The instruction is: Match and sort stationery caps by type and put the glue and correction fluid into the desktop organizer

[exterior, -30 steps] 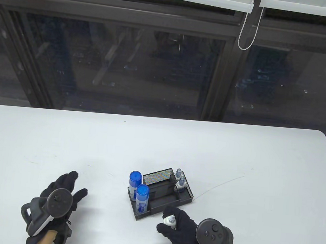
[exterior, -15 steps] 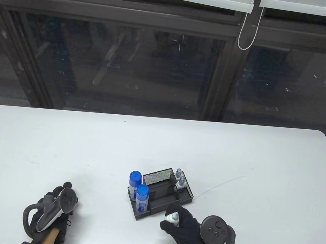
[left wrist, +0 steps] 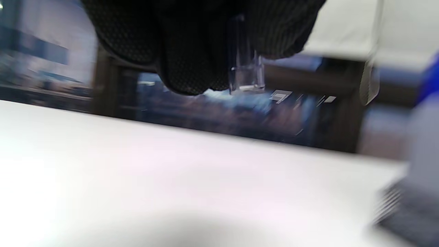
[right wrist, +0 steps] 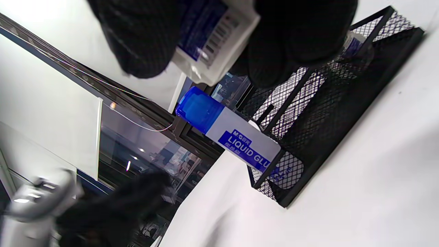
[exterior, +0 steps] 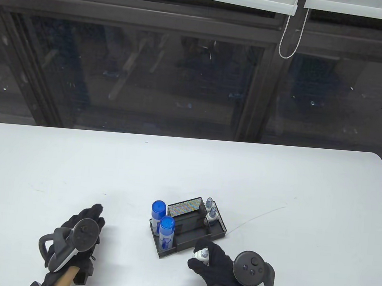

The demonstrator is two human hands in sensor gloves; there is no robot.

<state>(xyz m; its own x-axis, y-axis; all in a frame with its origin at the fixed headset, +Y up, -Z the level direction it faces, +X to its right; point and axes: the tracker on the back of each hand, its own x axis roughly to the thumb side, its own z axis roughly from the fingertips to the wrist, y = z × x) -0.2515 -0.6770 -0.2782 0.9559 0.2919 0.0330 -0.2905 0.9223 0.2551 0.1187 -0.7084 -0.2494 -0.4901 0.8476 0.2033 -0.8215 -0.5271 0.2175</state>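
Observation:
My right hand (exterior: pixel 197 256) grips a small white correction fluid bottle (exterior: pixel 202 253) just in front of the black mesh organizer (exterior: pixel 217 233); its blue label and barcode (right wrist: pixel 216 48) show in the right wrist view. My left hand (exterior: pixel 96 215) hovers left of the organizer and pinches a clear cap (left wrist: pixel 245 76) between its fingertips (left wrist: pixel 192 68). Two liquid glue bottles with blue caps (exterior: pixel 158 209) (exterior: pixel 167 226) stand in the organizer's left compartment. Two capped correction fluid bottles (exterior: pixel 209 203) (exterior: pixel 212 214) stand in its right compartment.
The organizer's middle compartments (exterior: pixel 192 228) hold nothing. One glue bottle (right wrist: pixel 229 133) leans out of the mesh wall (right wrist: pixel 325 103) close to my right fingers. The white table (exterior: pixel 273 190) ends at a dark window wall behind.
My left hand drew back toward the front edge, then came forward and right toward the organizer. My right hand shifted slightly right, still holding the bottle.

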